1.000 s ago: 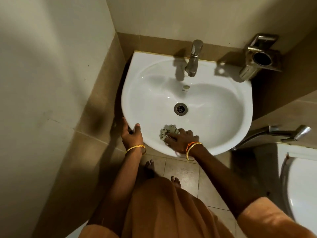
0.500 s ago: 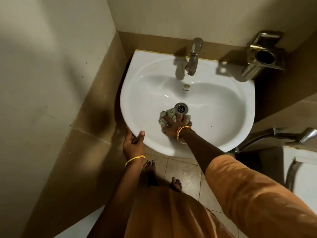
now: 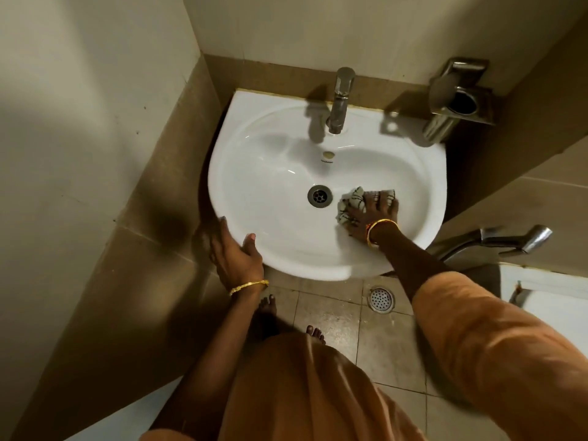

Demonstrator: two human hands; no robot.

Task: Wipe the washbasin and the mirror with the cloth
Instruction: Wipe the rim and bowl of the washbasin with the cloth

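A white oval washbasin (image 3: 273, 173) hangs in the corner, with a steel drain (image 3: 319, 195) at its centre. My right hand (image 3: 374, 214) presses a crumpled pale checked cloth (image 3: 351, 202) flat against the bowl, just right of the drain. My left hand (image 3: 232, 249) grips the basin's front left rim, thumb on top and fingers underneath. No mirror is in view.
A steel tap (image 3: 339, 100) stands at the basin's back. A steel holder (image 3: 458, 100) is fixed to the wall at back right. A spray handle (image 3: 506, 240) and a white toilet (image 3: 550, 300) sit on the right. A floor drain (image 3: 381, 299) lies below the basin.
My right hand has slid the cloth from the bowl's front edge up past the drain and over to its right side. The left hand has kept its hold on the rim.
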